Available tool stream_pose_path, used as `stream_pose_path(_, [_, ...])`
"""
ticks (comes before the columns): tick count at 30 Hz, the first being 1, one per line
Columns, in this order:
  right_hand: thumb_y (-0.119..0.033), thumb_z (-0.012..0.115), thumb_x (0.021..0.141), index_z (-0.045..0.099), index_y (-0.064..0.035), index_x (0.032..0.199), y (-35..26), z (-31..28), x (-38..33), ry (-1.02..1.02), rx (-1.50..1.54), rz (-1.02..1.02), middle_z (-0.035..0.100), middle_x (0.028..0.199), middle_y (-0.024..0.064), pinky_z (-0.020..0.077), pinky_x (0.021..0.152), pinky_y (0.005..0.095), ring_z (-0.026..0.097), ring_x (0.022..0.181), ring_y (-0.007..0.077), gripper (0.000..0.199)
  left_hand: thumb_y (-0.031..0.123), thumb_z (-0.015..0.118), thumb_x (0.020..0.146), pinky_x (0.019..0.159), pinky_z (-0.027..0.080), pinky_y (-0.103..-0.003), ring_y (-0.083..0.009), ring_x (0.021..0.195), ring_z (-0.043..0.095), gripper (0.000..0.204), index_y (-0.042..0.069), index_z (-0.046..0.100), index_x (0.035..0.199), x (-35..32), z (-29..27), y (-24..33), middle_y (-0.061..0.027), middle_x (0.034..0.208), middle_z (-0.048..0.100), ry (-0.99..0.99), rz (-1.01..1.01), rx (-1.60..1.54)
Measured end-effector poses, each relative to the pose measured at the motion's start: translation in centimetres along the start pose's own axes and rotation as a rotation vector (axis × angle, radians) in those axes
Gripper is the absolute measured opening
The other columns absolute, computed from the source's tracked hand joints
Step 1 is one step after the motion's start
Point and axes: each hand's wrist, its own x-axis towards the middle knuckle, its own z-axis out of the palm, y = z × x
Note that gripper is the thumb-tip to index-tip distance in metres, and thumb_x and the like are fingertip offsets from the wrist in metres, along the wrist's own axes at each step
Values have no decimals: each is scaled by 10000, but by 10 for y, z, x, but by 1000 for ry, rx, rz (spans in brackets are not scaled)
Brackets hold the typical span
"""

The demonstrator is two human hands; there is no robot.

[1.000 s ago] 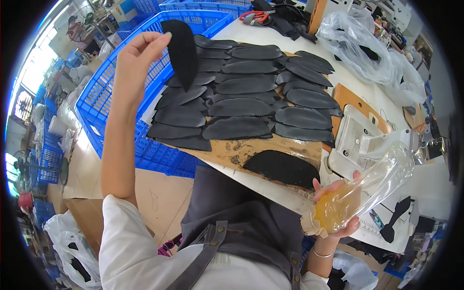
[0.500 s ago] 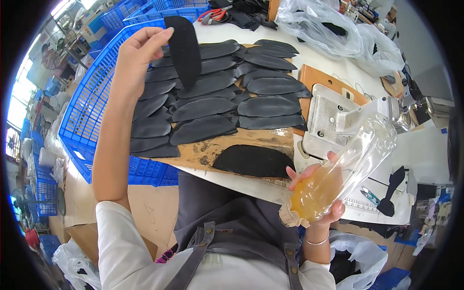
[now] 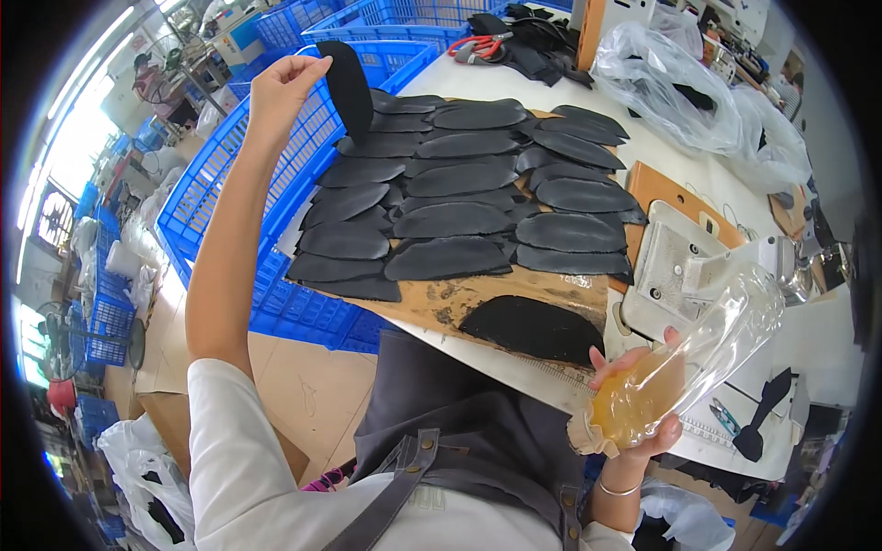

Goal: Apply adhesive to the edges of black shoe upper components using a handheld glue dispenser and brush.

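Note:
Between the thumb and fingers of my left hand (image 3: 283, 95) hangs a black, rounded-end piece of sheet material (image 3: 348, 90), raised over the far left corner of the board. My right hand (image 3: 650, 443) wraps round a clear plastic bottle (image 3: 730, 321) with yellowish liquid at its lower end, where a cream-coloured crumpled rim (image 3: 588, 435) shows. The bottle lies tilted in the hand. Overlapping rows of black oval pieces (image 3: 450, 219) cover most of a brown board (image 3: 418, 308). One flat black half-oval piece (image 3: 533, 329) rests alone at the board's near edge.
A blue plastic crate (image 3: 220, 202) stands left of the white table. On the right are a white metal machine (image 3: 675, 266), small scissors-like snips (image 3: 724, 418) and a black strip (image 3: 764, 413). Red-handled pliers (image 3: 478, 48) and clear plastic bags (image 3: 671, 92) lie at the back.
The view has swung left, so table and things appear further right in the picture. Both hands keep their hold; the black piece hangs near the crate's edge and the board's far left corner.

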Motion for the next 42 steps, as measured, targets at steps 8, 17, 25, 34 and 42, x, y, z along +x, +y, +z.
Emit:
stream_pose_path(8, [-512,565,764,123,-48,1403,1,4,-2,46,-39,-4,496,998,172,434,927,507,600,772,303,905,179,661,746,639,467,-350,-250,696,603,116,65,644,738,20,57,-55,-81,721,616,121,490,399])
stream_pose_path(17, [-469,619,724,132,-95,1414,2,0,-2,57,37,26,509,1001,202,395,951,530,611,789,358,924,185,691,691,635,459,-364,-250,730,586,126,82,629,657,-14,101,-85,-64,694,593,-229,356,575])
stream_pose_path(25, [-457,622,722,136,-78,1406,2,5,-4,98,36,11,513,986,212,433,906,519,610,771,369,920,345,737,686,647,455,-369,-264,759,587,320,74,593,776,-7,86,-79,-76,752,599,-253,171,659])
stream_pose_path(34, [-542,570,757,119,-38,1402,-7,21,7,109,-282,-123,480,991,183,530,622,373,582,747,293,935,114,671,688,617,440,-342,-220,677,554,166,56,651,842,-185,46,37,-63,794,588,-475,843,112])
stream_pose_path(42, [-180,757,687,219,16,1340,22,70,49,-49,-693,-305,499,1149,170,460,864,350,536,1050,282,868,32,638,614,648,487,-305,-201,746,599,295,7,645,908,-233,62,16,-79,875,603,-379,959,-38])
